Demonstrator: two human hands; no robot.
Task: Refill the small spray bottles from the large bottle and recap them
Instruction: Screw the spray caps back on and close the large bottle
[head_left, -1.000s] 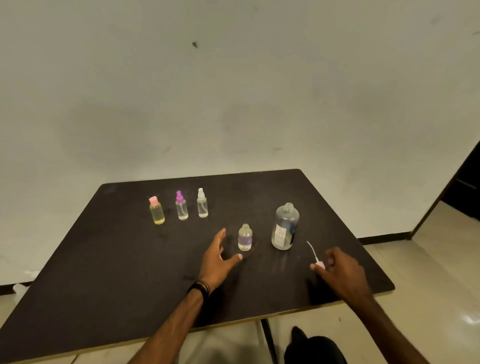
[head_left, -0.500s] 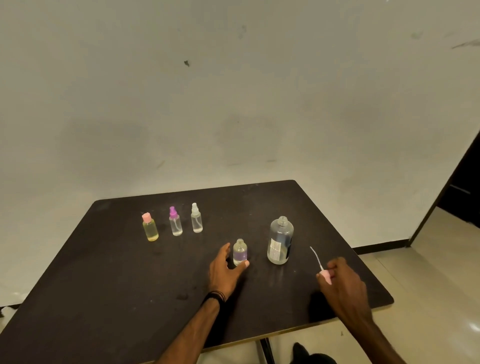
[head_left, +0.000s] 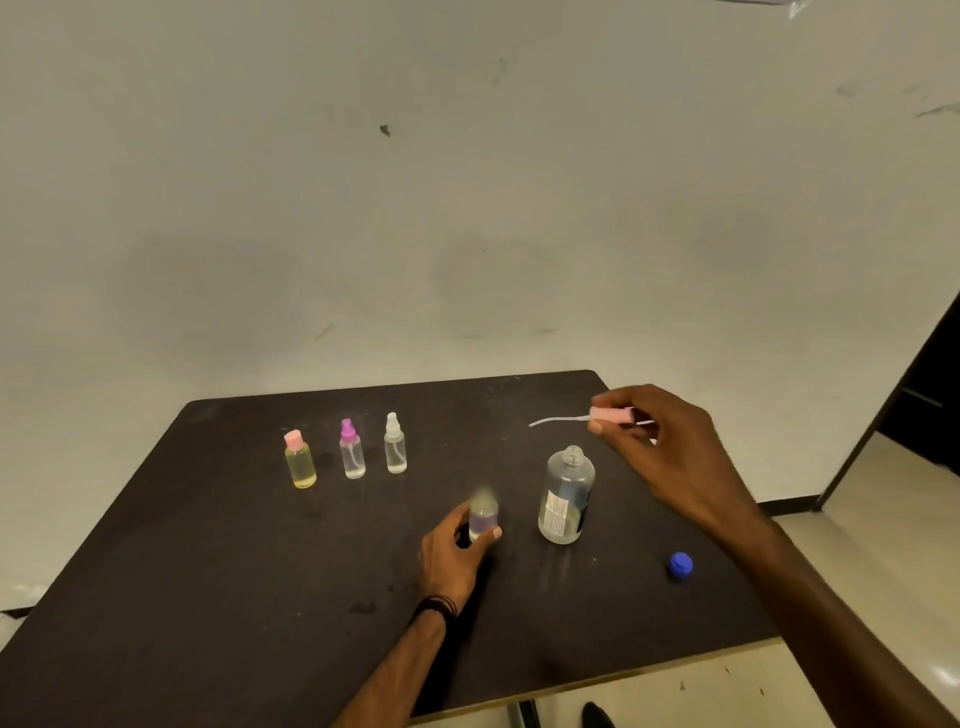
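The small bottle (head_left: 483, 514) in the left hand (head_left: 451, 553) is blurred, so its open neck and liquid level are not clear. The fingers hide its lower left side. The print on the large bottle's label (head_left: 555, 514) is too small to read. Both forearms are cut off by the bottom edge.

One head-worn camera looks forward and down from above the near edge of the table (head_left: 156, 597), close over both forearms, facing the wall (head_left: 467, 208); floor (head_left: 883, 545) shows at right.
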